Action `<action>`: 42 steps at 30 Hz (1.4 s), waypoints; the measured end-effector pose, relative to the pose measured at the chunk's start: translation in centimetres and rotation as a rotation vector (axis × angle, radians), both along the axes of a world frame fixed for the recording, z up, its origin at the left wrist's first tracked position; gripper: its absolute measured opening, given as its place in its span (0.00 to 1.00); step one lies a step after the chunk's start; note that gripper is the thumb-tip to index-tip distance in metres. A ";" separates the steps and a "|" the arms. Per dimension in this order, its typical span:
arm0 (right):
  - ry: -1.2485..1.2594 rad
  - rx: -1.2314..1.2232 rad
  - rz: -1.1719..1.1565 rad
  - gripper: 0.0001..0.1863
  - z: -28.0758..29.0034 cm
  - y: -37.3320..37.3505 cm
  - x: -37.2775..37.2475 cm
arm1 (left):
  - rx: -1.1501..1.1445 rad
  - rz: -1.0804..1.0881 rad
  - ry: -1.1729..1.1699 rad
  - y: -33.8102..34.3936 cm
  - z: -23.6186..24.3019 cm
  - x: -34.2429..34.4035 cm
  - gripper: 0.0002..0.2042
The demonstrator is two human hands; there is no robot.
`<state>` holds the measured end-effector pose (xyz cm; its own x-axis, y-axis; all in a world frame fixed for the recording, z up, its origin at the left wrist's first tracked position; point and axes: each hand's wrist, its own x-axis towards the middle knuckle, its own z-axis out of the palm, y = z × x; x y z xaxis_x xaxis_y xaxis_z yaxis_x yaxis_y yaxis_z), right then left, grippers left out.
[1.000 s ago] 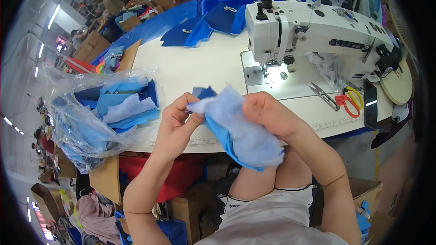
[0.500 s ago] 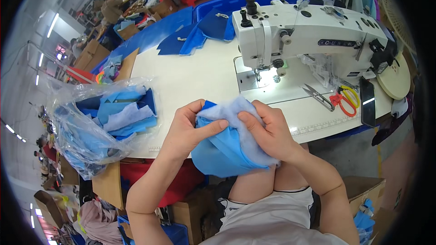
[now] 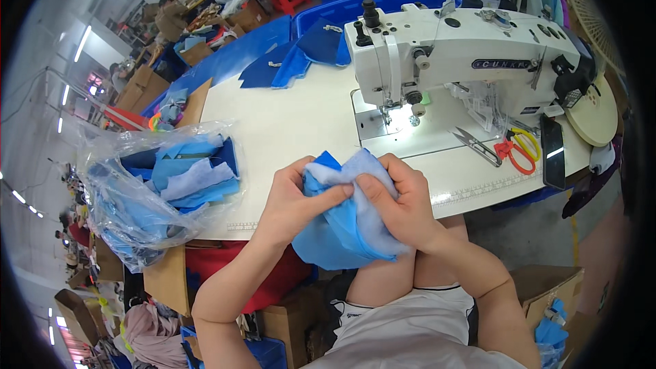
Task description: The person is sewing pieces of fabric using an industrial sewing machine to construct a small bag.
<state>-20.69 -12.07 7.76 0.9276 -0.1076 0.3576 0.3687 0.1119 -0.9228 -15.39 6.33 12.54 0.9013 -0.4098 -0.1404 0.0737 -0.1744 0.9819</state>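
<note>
One sewing machine [image 3: 451, 46], one pair of metal snips [image 3: 480, 147], one red handle [image 3: 503, 148], one yellow handle [image 3: 536, 145] and one dark phone [image 3: 553, 152] are on the white table [image 3: 294, 116], with one see-through bag [image 3: 113, 195] of blue cloth pieces at its left. The left hand [image 3: 290, 198] and the right hand [image 3: 408, 205] both pinch one light-blue cloth [image 3: 331, 236] with one pale fluffy layer [image 3: 372, 215], thumbs on top and close together. The cloth hangs at the table's near edge, above the lap.

Cloth piece [image 3: 352, 225]: pale side fuzzy, matt; plastic bag [image 3: 126, 208] glossy.
</note>
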 end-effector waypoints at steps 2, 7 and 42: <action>0.016 -0.016 0.006 0.11 0.0 -0.2 -0.1 | 0.005 -0.029 -0.020 0.1 -0.3 -0.2 0.14; 0.047 -0.037 0.023 0.13 -0.2 -0.5 -0.1 | 0.022 -0.090 0.090 1.1 -0.8 0.2 0.17; 0.046 0.008 -0.022 0.12 -1.5 -0.3 -1.6 | -0.306 -0.122 0.098 2.0 -1.2 -0.1 0.10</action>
<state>-22.29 -12.41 6.29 0.9404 -0.1310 0.3139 0.3287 0.1119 -0.9378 -15.49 8.30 11.33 0.8314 -0.5502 -0.0780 0.1672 0.1138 0.9793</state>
